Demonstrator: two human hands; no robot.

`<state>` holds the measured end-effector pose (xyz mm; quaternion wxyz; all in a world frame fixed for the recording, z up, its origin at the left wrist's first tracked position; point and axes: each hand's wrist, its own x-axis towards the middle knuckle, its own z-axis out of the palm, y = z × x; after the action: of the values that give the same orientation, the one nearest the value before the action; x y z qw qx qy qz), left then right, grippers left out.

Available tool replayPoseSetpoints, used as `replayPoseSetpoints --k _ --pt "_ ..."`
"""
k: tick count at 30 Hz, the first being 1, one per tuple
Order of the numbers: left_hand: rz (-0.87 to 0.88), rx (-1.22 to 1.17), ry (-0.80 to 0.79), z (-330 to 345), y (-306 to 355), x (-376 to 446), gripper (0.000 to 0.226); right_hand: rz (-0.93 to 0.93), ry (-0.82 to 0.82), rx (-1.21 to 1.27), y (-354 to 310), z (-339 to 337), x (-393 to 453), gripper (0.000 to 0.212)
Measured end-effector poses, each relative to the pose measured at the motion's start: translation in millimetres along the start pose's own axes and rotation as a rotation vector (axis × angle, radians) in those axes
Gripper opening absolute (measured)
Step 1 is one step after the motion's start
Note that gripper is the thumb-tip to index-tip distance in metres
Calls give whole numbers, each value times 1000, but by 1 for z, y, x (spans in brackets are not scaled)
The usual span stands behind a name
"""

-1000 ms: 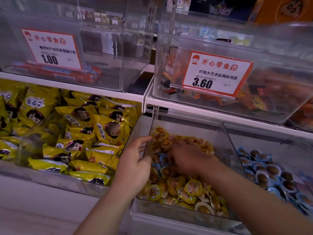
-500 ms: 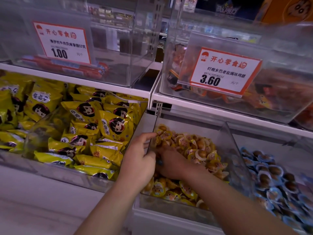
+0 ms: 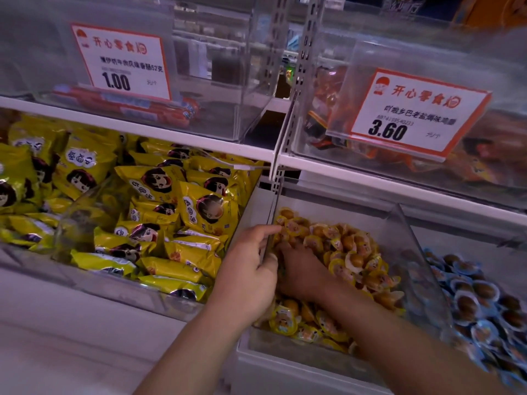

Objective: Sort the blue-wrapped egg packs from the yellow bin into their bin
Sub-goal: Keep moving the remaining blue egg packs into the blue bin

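**Blue-wrapped egg packs — in their own bin, right of both hands**

Blue-wrapped egg packs (image 3: 482, 295) lie past the clear divider (image 3: 413, 252), well right of the right hand (image 3: 302, 272). Right hand is buried in the yellow egg packs (image 3: 350, 252) of the yellow bin (image 3: 285, 349) — fingers hidden, grasp can't be told. Left hand (image 3: 248, 277) pinches the bin's left wall, thumb inside, fingers outside.

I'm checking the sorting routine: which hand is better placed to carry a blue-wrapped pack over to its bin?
Probably the right hand: it is already down among the yellow-wrapped egg packs, nearer the blue-wrapped egg packs' bin. The left hand holds the clear divider wall.
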<state>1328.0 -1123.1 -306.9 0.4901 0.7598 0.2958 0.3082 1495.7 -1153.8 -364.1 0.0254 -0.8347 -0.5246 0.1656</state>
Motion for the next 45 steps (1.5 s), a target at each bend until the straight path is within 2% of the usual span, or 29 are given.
replayPoseSetpoints --k 3,6,8,11,13,16,18,20,21,23,24,26,28,32,34,36,39,43,45 --pt "-11 -4 41 3 1 3 55 -83 80 79 1 5 -4 51" --pt "-6 -22 68 7 0 5 54 -93 61 162 -3 -5 1 40" --pt "-2 -43 83 8 -1 5 49 -67 56 317 0 -11 3 35" --pt "31 -30 119 6 3 3 42 53 173 738 1 -30 -4 26" --pt "169 100 215 5 10 -3 39 152 252 1087 -1 -49 -12 22" --pt "411 192 358 10 29 -12 32 197 232 1480 3 -80 -34 12" --pt "472 114 353 26 36 -15 31 215 178 1697 9 -93 -51 7" --pt "329 1 250 51 41 -15 28 254 112 1850 15 -92 -67 23" --pt "179 -76 191 63 42 -13 25 259 86 1910 17 -89 -75 32" --pt "-207 -391 73 83 44 -5 17 248 102 2016 21 -78 -89 35" --pt "-375 -552 30 89 44 -1 18 258 124 2046 24 -72 -94 35" --pt "-537 -725 -31 94 41 8 25 296 131 2095 30 -63 -104 43" --pt "-586 -747 -68 94 40 10 25 305 177 2154 34 -57 -112 45" --pt "-674 -745 -60 97 40 12 34 267 293 2167 38 -46 -121 29" --pt "-643 -728 -23 97 39 11 37 210 258 2154 33 -41 -121 32" --pt "-595 -685 31 97 35 10 29 154 207 2129 26 -40 -120 38" --pt "-467 -540 79 91 27 10 21 85 195 1972 24 -44 -123 30" --pt "-404 -427 -16 86 21 6 30 110 320 1565 36 -46 -129 35" --pt "-394 -405 -54 84 19 4 24 112 336 1514 39 -45 -129 40"
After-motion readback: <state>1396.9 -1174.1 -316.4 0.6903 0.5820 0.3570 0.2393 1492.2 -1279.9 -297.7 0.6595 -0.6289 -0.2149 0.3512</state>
